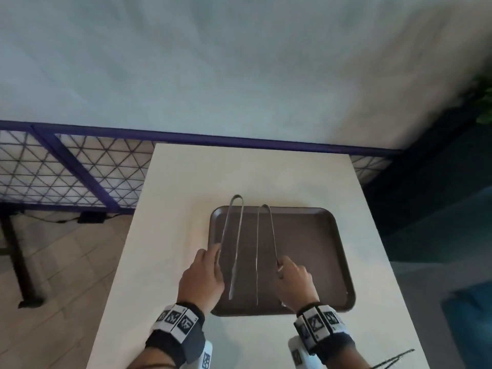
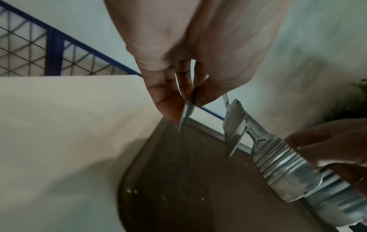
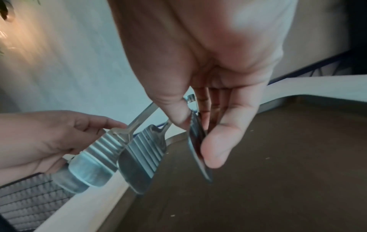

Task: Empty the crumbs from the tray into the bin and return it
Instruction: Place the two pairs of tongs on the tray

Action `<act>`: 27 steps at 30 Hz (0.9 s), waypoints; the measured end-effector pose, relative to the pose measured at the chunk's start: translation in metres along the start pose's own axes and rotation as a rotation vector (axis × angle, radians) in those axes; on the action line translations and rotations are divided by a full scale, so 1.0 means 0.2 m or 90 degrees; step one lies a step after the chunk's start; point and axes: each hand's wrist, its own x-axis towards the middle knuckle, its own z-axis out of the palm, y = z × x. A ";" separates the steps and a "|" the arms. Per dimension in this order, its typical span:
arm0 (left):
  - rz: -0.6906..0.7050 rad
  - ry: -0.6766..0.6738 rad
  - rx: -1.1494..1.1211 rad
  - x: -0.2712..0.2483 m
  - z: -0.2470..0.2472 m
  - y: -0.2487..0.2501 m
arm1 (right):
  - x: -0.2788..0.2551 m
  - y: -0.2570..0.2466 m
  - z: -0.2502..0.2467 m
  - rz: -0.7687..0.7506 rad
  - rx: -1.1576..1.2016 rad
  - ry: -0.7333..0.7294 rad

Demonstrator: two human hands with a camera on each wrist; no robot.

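A: What's around the tray (image 1: pixel 306 251) on my feed?

B: I see it flat on the pale bench (image 1: pixel 170 209), lower centre of the head frame. Two metal tongs sit over it: the left tongs (image 1: pixel 234 235) pinched by my left hand (image 1: pixel 201 275), the right tongs (image 1: pixel 266 243) pinched by my right hand (image 1: pixel 295 278). Both hands are clamped on one arm of each. A purple mesh fence (image 1: pixel 69 169) runs across the left behind the bench; a green plant (image 1: pixel 484 102) is cut off at the right edge.

A: Any crumbs?

B: Only the wrist views show them: pale specks (image 2: pixel 129 190) on the brown surface. From the head view they're too small to make out. I can't spot the bin anywhere.
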 end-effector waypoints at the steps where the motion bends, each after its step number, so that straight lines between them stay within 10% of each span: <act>1: -0.004 -0.006 0.005 0.01 0.05 0.05 | 0.01 0.05 -0.04 0.010 -0.006 0.002; 27: -0.164 -0.102 0.113 0.11 0.54 0.36 | 0.31 0.50 -0.12 0.018 -0.067 -0.039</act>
